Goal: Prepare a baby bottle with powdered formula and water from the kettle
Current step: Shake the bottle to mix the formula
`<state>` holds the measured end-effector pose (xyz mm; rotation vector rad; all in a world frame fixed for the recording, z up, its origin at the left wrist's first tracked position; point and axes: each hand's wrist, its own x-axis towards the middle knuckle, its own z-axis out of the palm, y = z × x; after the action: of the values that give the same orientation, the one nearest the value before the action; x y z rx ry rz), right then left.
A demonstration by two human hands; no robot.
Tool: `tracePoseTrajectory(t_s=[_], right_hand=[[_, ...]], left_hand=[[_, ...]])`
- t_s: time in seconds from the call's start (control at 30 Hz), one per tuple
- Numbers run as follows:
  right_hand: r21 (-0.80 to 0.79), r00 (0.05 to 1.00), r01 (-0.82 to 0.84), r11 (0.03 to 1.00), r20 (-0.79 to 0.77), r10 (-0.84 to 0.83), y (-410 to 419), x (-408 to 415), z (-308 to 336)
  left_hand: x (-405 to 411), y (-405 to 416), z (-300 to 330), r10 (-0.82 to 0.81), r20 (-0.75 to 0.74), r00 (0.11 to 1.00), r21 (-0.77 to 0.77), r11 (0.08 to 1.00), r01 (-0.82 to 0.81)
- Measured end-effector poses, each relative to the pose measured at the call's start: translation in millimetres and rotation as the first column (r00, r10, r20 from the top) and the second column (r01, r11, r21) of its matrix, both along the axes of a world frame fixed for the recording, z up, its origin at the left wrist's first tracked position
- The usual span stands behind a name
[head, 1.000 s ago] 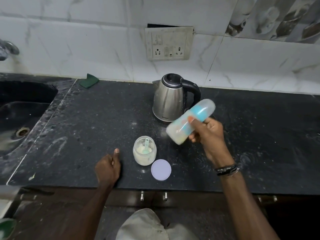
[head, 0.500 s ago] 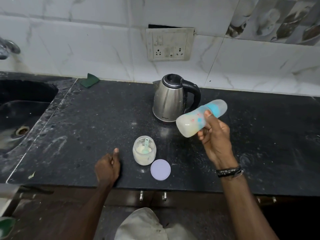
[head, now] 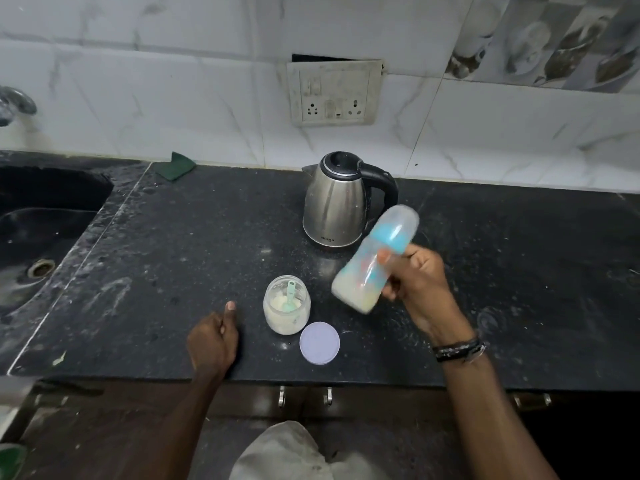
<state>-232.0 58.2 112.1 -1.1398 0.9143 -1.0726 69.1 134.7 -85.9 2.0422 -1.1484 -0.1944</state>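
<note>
My right hand (head: 417, 285) grips a capped baby bottle (head: 372, 261) with a blue collar. The bottle is tilted, cap up and to the right, its base full of milky liquid, held above the black counter (head: 173, 271). A steel kettle (head: 334, 202) with a black handle stands behind it. An open glass jar of formula powder (head: 286, 304) with a green scoop inside sits left of the bottle. The jar's lilac lid (head: 319, 343) lies flat in front of it. My left hand (head: 213, 341) rests curled on the counter edge, thumb out, holding nothing.
A dark sink (head: 38, 244) lies at the left with a tap (head: 14, 103) above it. A green scrub pad (head: 175, 166) lies by the wall. A socket plate (head: 334, 93) is on the tiled wall above the kettle. Cabinet handles (head: 304, 396) sit below the counter.
My right hand has swung the bottle to and fro: right and flatter half a second ago, now back left and steeper. The left hand, jar, lid and kettle have stayed put.
</note>
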Motion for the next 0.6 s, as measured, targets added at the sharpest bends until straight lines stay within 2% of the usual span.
tracePoseTrajectory(t_s=[0.03,0.07,0.1,0.13,0.17,0.2,0.23,0.3,0.33,0.37,0.43,0.47,0.5,0.57,0.6], right_hand=[[0.034,0.994,0.073,0.997,0.073,-0.075,-3.0,-0.1,0.6],[0.040,0.991,0.126,0.991,0.050,-0.128,-6.1,-0.9,1.8],[0.016,0.990,0.136,0.991,-0.047,-0.135,-8.0,-1.8,2.1],[-0.018,0.985,0.091,0.996,-0.146,-0.093,-7.6,-2.2,2.8],[-0.048,0.983,0.008,0.999,-0.182,-0.016,-5.3,-2.5,2.5],[-0.056,0.990,-0.034,0.998,-0.141,0.026,-1.3,-1.4,3.1],[-0.040,0.999,-0.013,0.999,-0.033,0.012,0.0,-0.8,2.8],[0.043,0.984,0.094,0.995,0.148,-0.100,-5.6,-1.7,2.3],[0.044,0.983,0.140,0.989,0.112,-0.144,-8.4,-2.9,3.2],[0.016,0.988,0.155,0.988,-0.006,-0.155,-10.0,-3.3,2.9],[-0.051,0.983,0.032,0.998,-0.179,-0.041,-6.9,-3.3,1.9],[-0.059,0.986,-0.027,0.998,-0.163,0.018,-2.7,-1.5,1.3],[-0.047,0.998,-0.023,0.999,-0.068,0.019,-0.6,-0.5,0.6],[0.033,0.988,0.072,0.997,0.132,-0.075,-3.4,0.9,1.0],[0.045,0.985,0.119,0.992,0.121,-0.124,-6.1,0.8,3.2]], left_hand=[[0.2,0.3,-0.1,0.001,-0.001,1.000,0.000,1.000,-0.001],[0.5,0.2,0.4,0.004,-0.002,1.000,0.004,1.000,-0.004],[0.7,-0.1,0.9,0.009,0.001,1.000,0.004,1.000,-0.009],[0.6,-0.7,1.0,0.011,0.007,1.000,0.001,1.000,-0.011],[0.8,-1.3,1.0,0.010,0.010,1.000,-0.001,1.000,-0.010],[0.8,-1.4,1.1,0.009,0.011,1.000,0.001,1.000,-0.009],[0.5,-1.0,0.8,0.009,0.010,1.000,0.002,1.000,-0.009],[-0.2,-0.9,0.3,0.006,0.006,1.000,0.006,1.000,-0.006],[0.3,-1.0,0.1,0.007,0.006,1.000,0.013,1.000,-0.007],[0.9,-1.1,-0.1,0.011,0.009,1.000,0.015,1.000,-0.011],[1.5,-2.4,-0.3,0.008,0.011,1.000,0.008,1.000,-0.008],[1.9,-1.8,-0.6,0.003,0.007,1.000,0.010,1.000,-0.003],[1.5,-1.1,-1.0,0.001,0.003,1.000,0.010,1.000,-0.001],[1.2,-0.1,-1.7,0.003,-0.004,1.000,0.012,1.000,-0.003],[1.6,-0.2,-1.7,0.002,-0.004,1.000,0.017,1.000,-0.002]])
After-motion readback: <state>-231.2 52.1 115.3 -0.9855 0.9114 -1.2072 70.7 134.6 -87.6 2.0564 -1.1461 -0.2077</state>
